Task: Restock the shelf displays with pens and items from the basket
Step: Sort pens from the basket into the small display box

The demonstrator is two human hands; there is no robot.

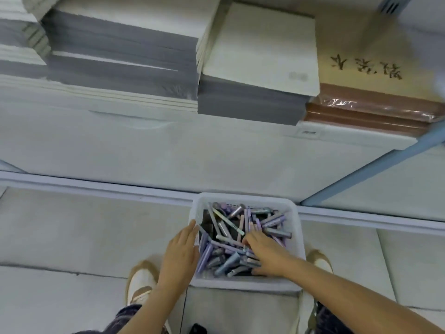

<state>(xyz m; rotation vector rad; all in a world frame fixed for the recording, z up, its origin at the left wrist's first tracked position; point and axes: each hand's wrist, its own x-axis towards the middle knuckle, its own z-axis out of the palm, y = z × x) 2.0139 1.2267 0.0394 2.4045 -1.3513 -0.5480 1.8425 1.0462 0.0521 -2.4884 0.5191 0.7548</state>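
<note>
A white plastic basket [245,198] stands on the floor between my feet, filled with several purple, grey and pale pens [228,251] lying in a jumble. My left hand [180,251] lies flat against the basket's left wall, fingers straight and pointing up the rim. My right hand [267,254] reaches into the basket from the right and rests on the pens, its fingertips down among them near the middle; whether it holds a pen is hidden.
Above the basket a white shelf [168,141] carries stacks of grey-edged notebooks [125,51], a white-covered stack [262,49] and brown wrapped books [370,109]. A blue shelf post [375,172] slants at right. My shoes [142,283] flank the basket on the tiled floor.
</note>
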